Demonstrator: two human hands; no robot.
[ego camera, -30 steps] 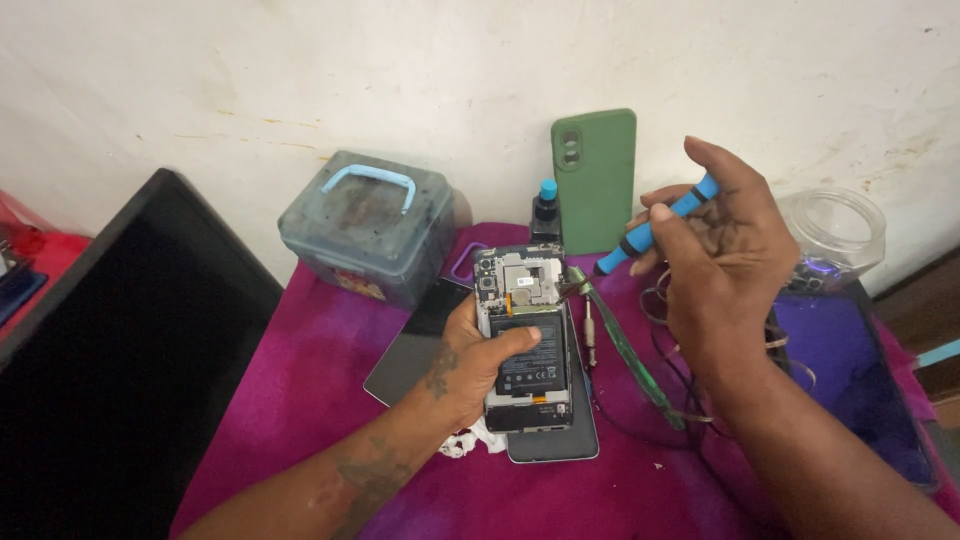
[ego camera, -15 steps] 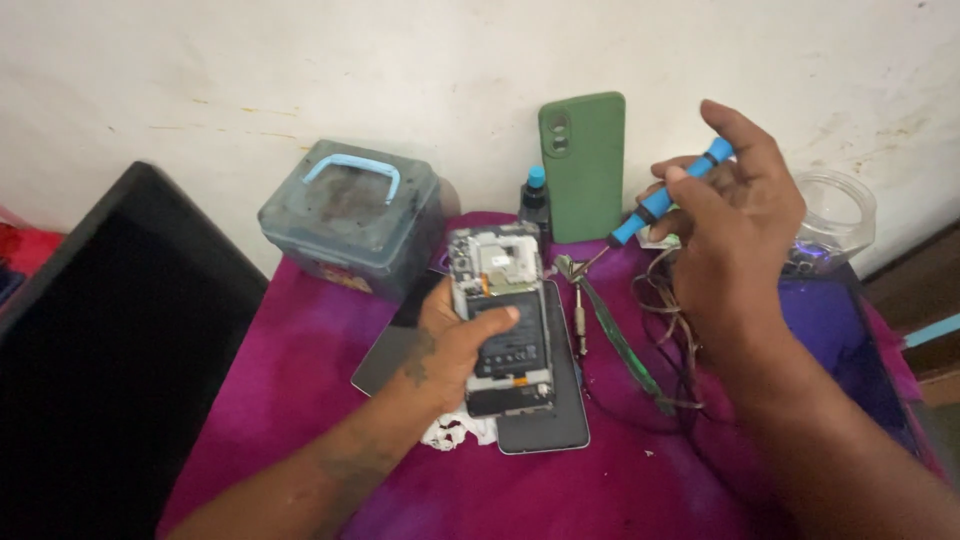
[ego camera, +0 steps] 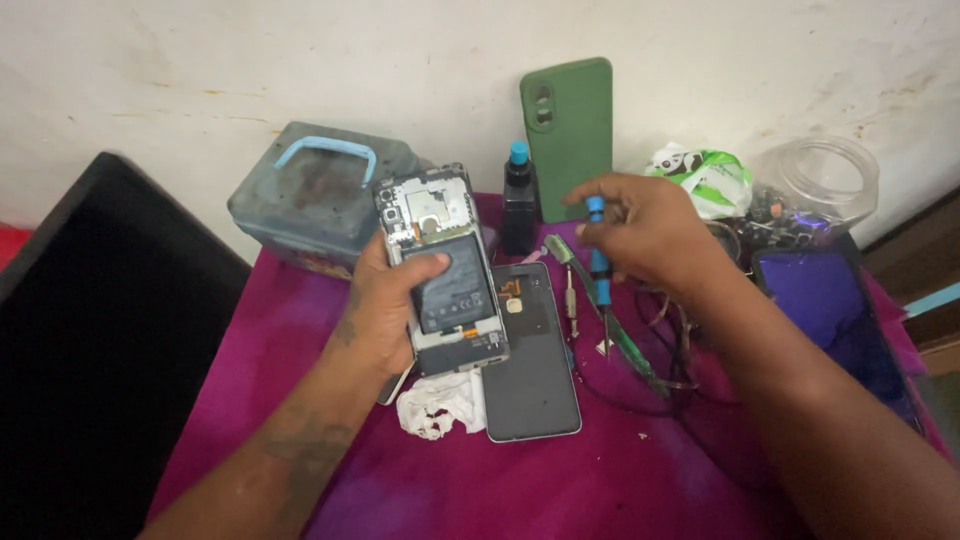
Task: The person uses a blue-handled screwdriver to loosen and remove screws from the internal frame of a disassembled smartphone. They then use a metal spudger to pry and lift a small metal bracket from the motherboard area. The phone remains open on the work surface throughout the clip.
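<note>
Cloth (ego camera: 620,470) was cluttered. Left hand (ego camera: 385,310) was clamped on the opened phone (ego camera: 445,275), raised above the back cover (ego camera: 530,350); a slip could drop it. Right hand (ego camera: 645,235) pinched the screwdriver (ego camera: 598,255), tip down; it could gouge nearby parts.

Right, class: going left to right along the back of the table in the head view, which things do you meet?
Grey box with blue handle → black bottle with blue cap → green phone case → green-and-white wrapper → clear jar.
</note>
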